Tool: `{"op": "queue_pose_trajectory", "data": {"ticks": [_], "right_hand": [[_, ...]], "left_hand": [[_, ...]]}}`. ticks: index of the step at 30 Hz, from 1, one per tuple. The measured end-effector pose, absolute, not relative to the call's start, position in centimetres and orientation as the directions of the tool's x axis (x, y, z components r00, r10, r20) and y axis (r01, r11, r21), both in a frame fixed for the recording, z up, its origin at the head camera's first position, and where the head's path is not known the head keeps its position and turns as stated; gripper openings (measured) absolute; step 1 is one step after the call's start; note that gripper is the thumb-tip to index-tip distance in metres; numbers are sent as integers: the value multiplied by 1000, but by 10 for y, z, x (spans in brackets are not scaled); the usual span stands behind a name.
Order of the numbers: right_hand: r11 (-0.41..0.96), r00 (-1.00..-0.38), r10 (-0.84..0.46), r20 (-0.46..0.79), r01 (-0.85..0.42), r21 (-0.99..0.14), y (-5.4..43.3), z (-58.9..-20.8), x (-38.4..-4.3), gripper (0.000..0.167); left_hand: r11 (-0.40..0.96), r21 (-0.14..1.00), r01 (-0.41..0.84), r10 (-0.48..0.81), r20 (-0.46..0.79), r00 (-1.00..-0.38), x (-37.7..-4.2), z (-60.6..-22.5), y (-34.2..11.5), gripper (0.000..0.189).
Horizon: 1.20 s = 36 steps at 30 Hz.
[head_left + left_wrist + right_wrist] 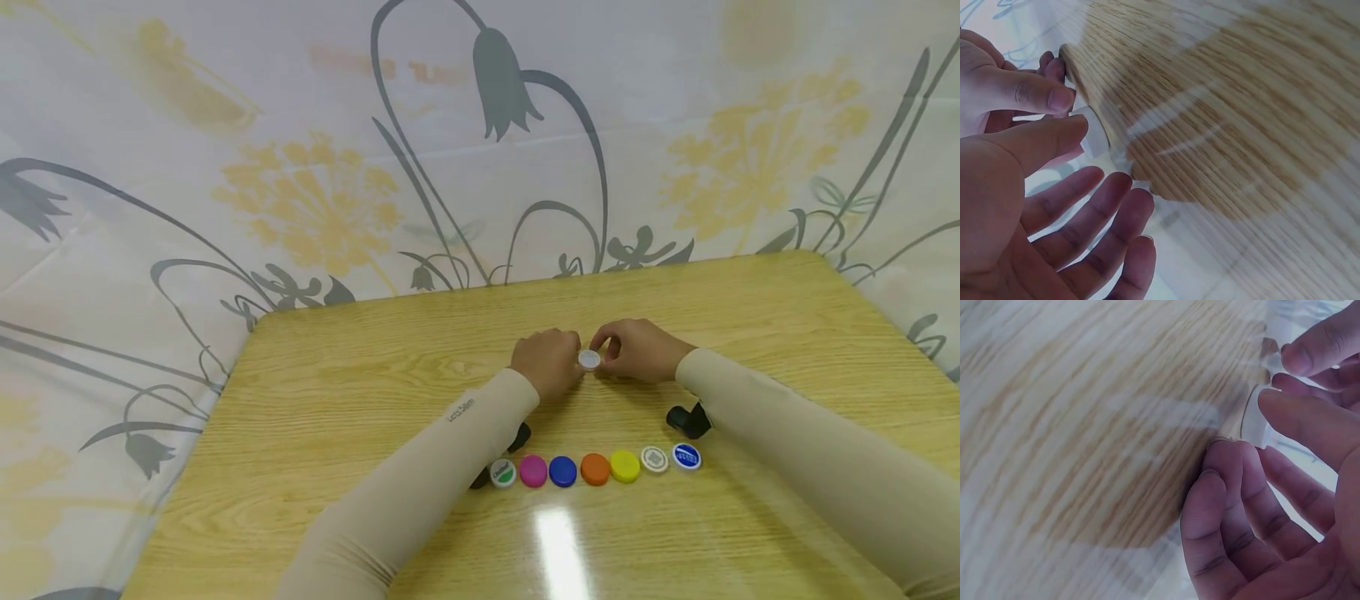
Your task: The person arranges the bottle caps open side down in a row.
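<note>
A white bottle cap sits between both hands, low over the wooden table. My right hand pinches its right side with thumb and forefinger; in the right wrist view the thumb lies over the cap, the other fingers curled beneath. From the left, my left hand holds the same cap. The left wrist view shows its thumb against the cap, with the other fingers loosely curled below. Whether the cap touches the table is hard to tell.
Nearer the body runs a row of caps: white-green, magenta, blue, orange, yellow, patterned white and blue with white lettering. A flower-printed cloth hangs behind the table.
</note>
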State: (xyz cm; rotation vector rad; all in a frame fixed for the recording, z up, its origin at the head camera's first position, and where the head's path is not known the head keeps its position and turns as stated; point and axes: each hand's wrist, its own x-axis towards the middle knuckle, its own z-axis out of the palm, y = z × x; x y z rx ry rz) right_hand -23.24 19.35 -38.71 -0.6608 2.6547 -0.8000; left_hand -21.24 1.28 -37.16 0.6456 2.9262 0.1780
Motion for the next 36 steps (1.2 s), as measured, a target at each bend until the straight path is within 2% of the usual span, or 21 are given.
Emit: {"op": "queue_pose_trajectory", "data": {"ticks": [7, 36], "right_hand": [[734, -850, -509, -136, -347, -584, 193, -387, -231, 26], [724, -829, -546, -120, -394, -566, 194, -392, -231, 27]], "left_hand": [[895, 151, 419, 437, -107, -893, -215, -376, 16, 19], [879, 128, 460, 475, -146, -868, -213, -368, 16, 20]]}}
